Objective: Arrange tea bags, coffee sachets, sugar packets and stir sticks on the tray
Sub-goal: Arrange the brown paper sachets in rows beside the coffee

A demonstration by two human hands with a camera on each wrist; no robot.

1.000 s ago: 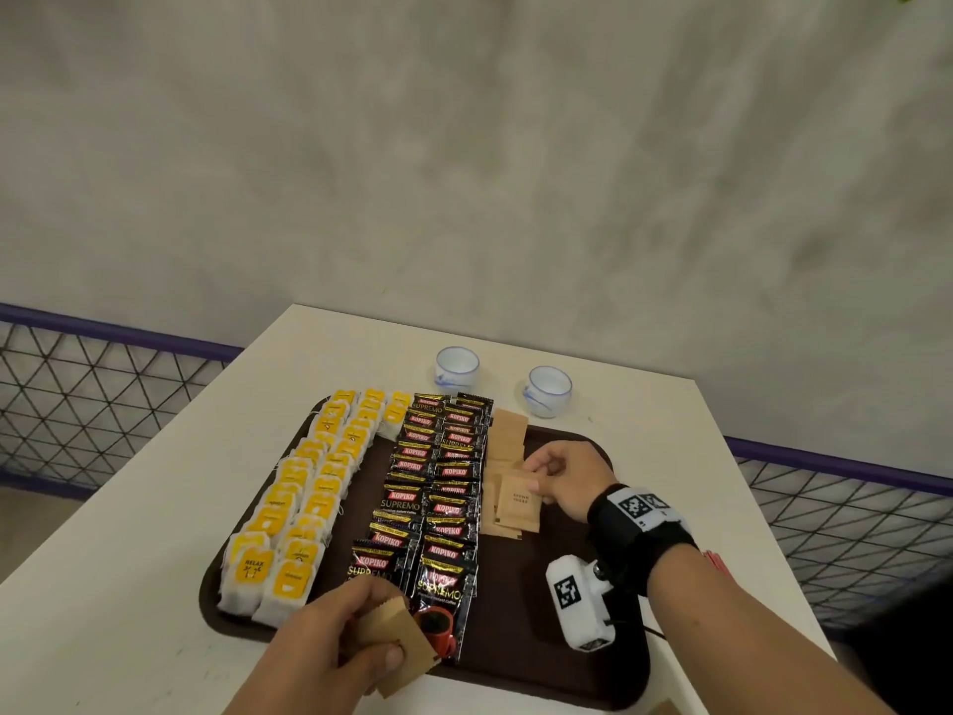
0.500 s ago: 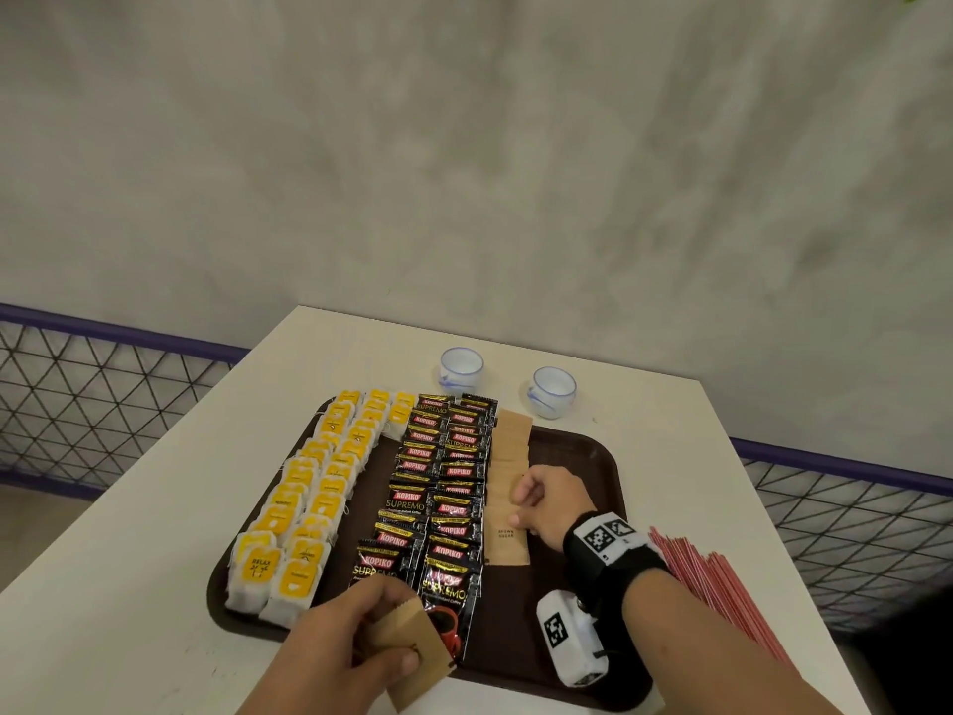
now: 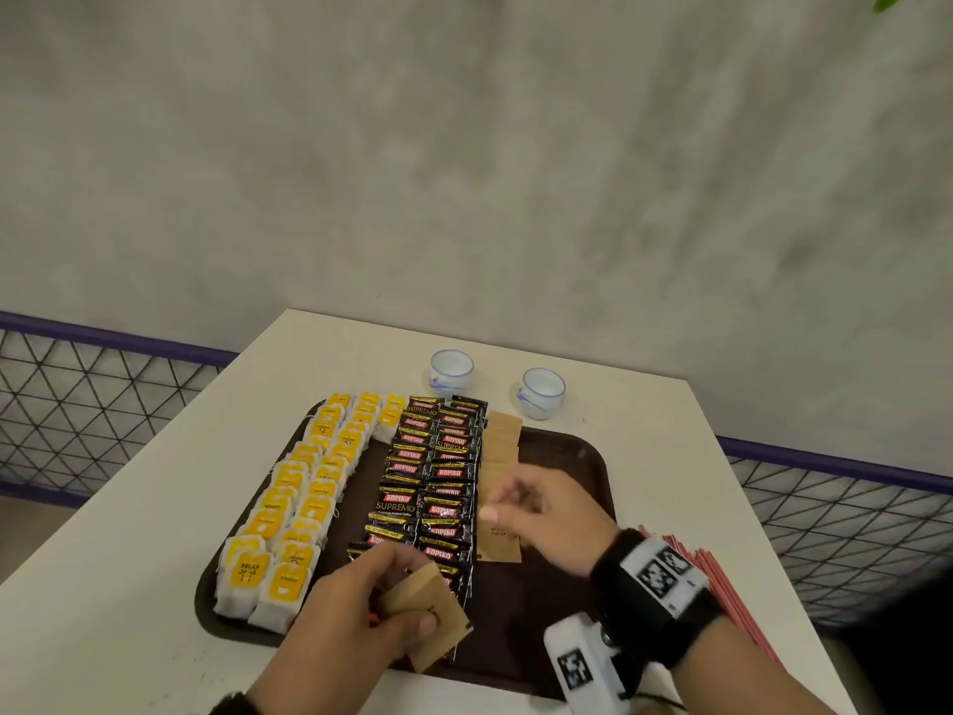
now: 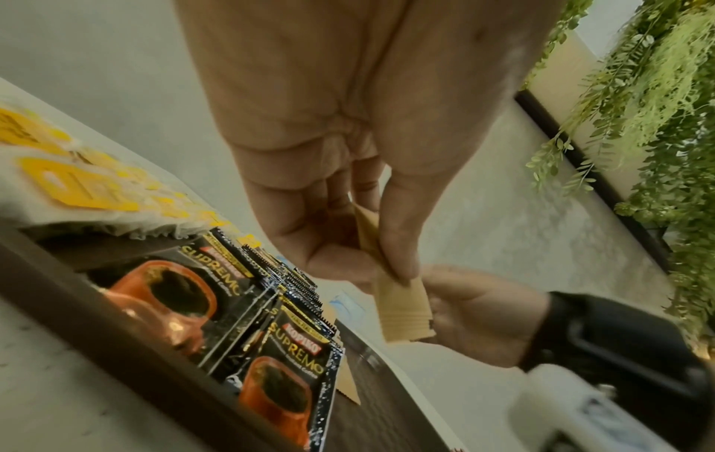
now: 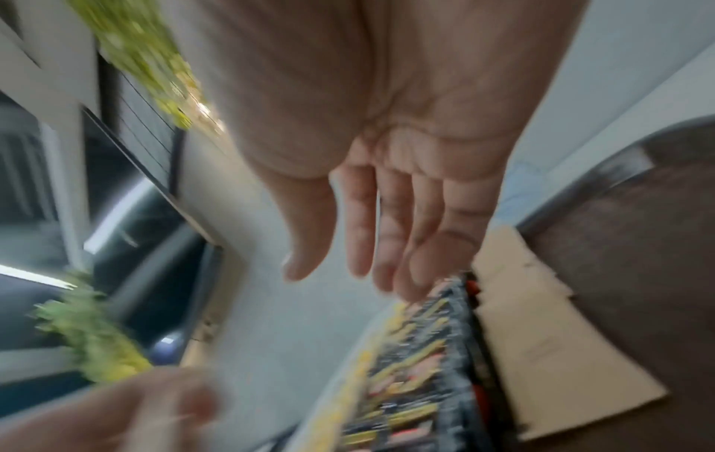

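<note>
Laying the column of flat brown paper sugar packets [image 3: 497, 495] is the step in hand; it is sitting on the dark brown plastic tray [image 3: 567, 459] just beside the black coffee sachets [image 3: 430, 482], with yellow-tagged tea bags [image 3: 289, 513] further left. The left hand [image 3: 350, 621] is pinching a small stack of brown packets [image 4: 402, 309] between thumb and fingers over the tray's near edge. The right hand [image 5: 387, 189] is hovering over the column, fingers extended, holding nothing. Judged next: taking one packet from the stack and extending the row. The red stir sticks [image 3: 732, 596] are lying on the white surface [image 3: 129, 534], off the tray.

Left hand [image 3: 356, 606] at lower centre – fingers and thumb curled, pinching. Right hand [image 3: 546, 518] right of centre – empty, fingers loosely extended.
</note>
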